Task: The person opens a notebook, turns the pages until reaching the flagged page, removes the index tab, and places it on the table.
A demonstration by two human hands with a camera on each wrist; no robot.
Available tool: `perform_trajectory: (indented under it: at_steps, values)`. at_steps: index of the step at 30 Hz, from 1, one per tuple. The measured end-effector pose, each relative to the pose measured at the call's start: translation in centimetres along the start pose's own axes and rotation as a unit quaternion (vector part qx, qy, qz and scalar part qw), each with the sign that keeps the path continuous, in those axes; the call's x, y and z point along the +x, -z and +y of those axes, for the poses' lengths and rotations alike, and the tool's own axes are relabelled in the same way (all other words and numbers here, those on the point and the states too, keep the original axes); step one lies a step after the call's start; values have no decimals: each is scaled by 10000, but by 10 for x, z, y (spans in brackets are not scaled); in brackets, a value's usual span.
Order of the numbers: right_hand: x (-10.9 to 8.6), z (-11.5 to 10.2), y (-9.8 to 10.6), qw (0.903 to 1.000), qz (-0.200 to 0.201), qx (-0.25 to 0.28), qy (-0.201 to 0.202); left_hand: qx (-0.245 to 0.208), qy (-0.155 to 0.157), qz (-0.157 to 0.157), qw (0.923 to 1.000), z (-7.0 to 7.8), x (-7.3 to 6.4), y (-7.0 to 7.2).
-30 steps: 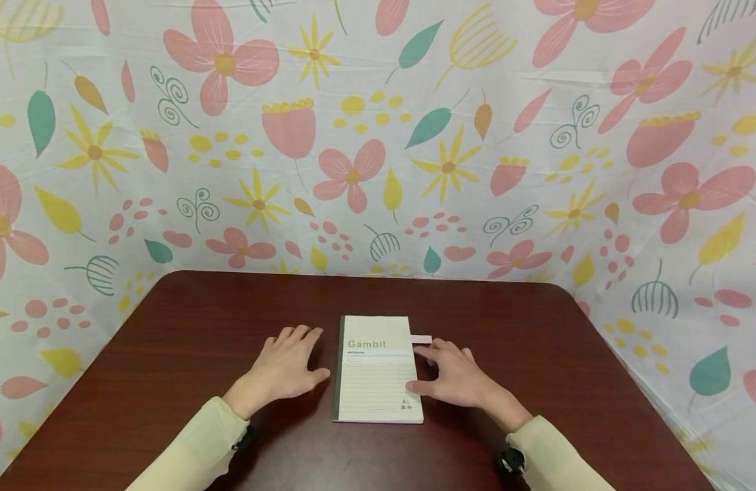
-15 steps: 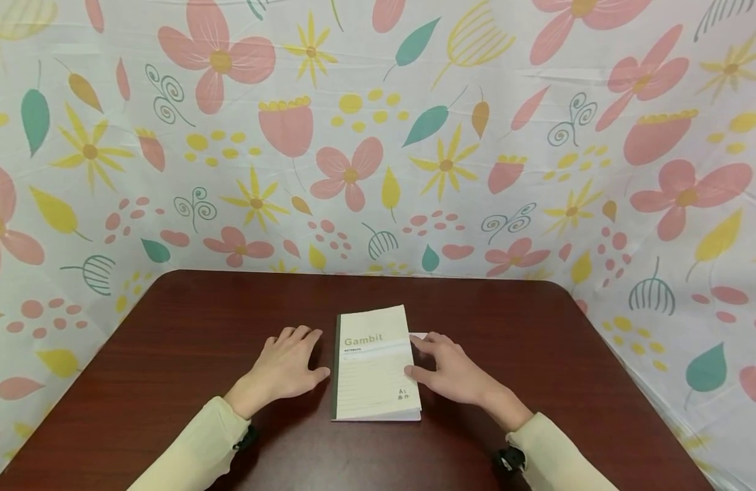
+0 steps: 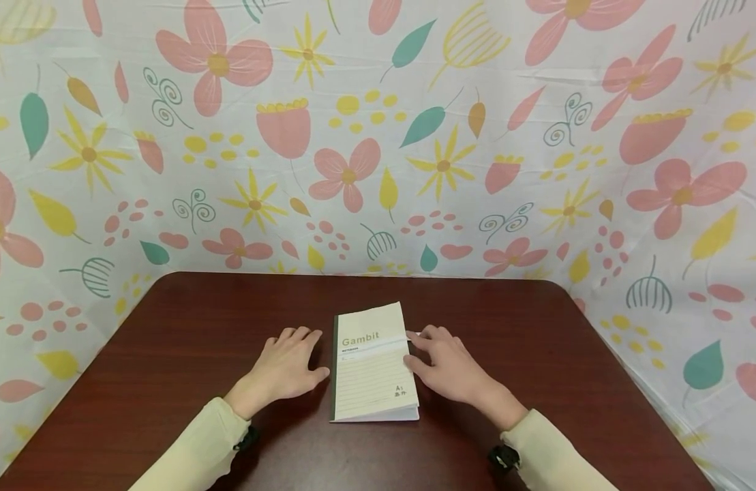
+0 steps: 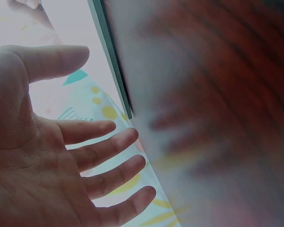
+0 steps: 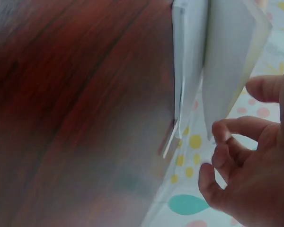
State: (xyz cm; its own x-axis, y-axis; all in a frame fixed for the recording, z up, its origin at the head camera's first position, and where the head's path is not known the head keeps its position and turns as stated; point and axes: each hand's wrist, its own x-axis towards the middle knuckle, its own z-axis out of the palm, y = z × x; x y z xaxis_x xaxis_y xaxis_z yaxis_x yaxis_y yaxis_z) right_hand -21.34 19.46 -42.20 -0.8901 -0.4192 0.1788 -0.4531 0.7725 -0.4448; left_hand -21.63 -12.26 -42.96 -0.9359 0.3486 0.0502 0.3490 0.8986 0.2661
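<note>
A cream notebook (image 3: pixel 371 368) with a dark green spine lies in the middle of the table, its front cover partly raised along the right edge. My right hand (image 3: pixel 448 361) holds that edge, thumb and index finger at the cover (image 5: pixel 229 61) in the right wrist view. Below it, the page block (image 5: pixel 191 52) stays flat, and a thin pale strip (image 5: pixel 169 142) sticks out from it. My left hand (image 3: pixel 285 368) rests to the left of the spine, fingers spread and apart from the notebook. The left wrist view shows its loose fingers (image 4: pixel 111 146) near the green spine (image 4: pixel 111 56).
The dark red-brown table (image 3: pixel 230 307) has rounded far corners. Behind it and on both sides hangs a white cloth (image 3: pixel 378 136) printed with flowers and leaves. Dark bands (image 3: pixel 504 458) sit at both wrists, by the cream sleeves.
The notebook's cover has risen at its right edge, where it lay flat a second ago. My right hand has moved slightly up and left with it; the left hand stays put.
</note>
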Motion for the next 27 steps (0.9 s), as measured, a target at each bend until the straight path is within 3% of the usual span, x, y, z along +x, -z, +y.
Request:
perform_trajectory:
  at_steps: [4, 7, 11, 13, 16, 19, 27]
  values:
    - [0, -4, -1, 9963, 261, -797, 206, -3, -20, 28, 10000, 0, 1, -1]
    - [1, -3, -3, 9956, 377, -827, 239, -13, -31, 40, 10000, 0, 1, -2]
    - [3, 1, -3, 9993, 232, 283, -1, -44, -5, -8, 10000, 0, 1, -2]
    - [5, 3, -3, 9943, 107, 1055, -137, -57, 8, -30, 10000, 0, 0, -1]
    - [7, 5, -2, 9769, -92, 2123, -237, -86, 16, -43, 10000, -1, 0, -1]
    - [9, 6, -1, 9587, -297, 2816, -275, -130, 18, -34, 9999, -3, 1, -1]
    - [18, -6, 3, 9236, -689, 3765, -226, -646, -17, 42, 9979, -14, 0, 4]
